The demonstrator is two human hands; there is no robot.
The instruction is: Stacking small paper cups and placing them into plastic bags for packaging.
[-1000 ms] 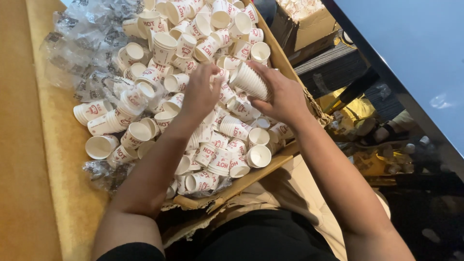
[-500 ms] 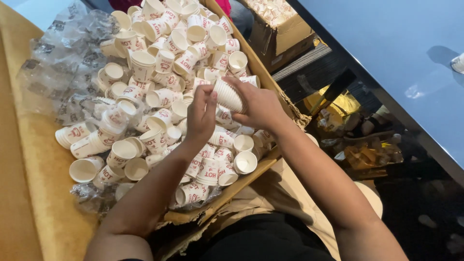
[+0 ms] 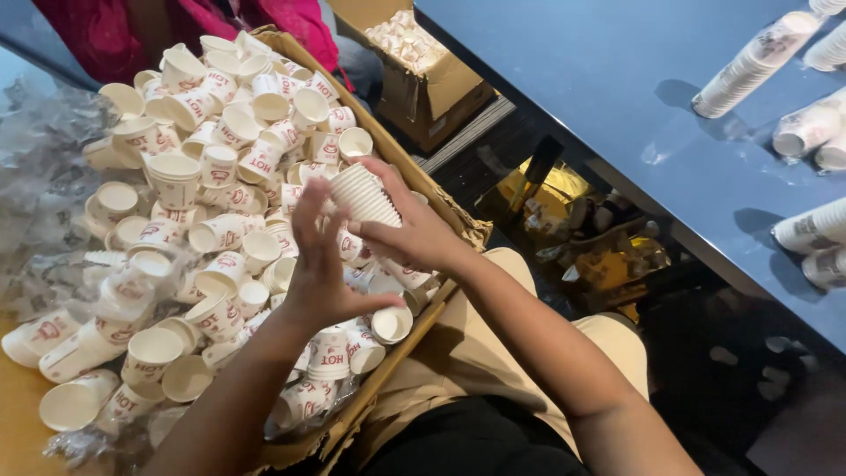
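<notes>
Hands sorting paper cups over a cardboard tray.
Loose cups heaped in cardboard tray, filling 9 to 12 o'clock. Left hand at centre, fingers spread, holding nothing, touching the nested cup stack just at 1 o'clock. Right hand clamped on that stack. Cup stacks lie on blue table at 2 o'clock.

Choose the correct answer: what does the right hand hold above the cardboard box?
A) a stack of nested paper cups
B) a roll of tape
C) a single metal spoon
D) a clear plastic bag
A: the right hand grips a stack of nested paper cups, rims visible, above the cardboard box; the left hand is open beside it.
</notes>
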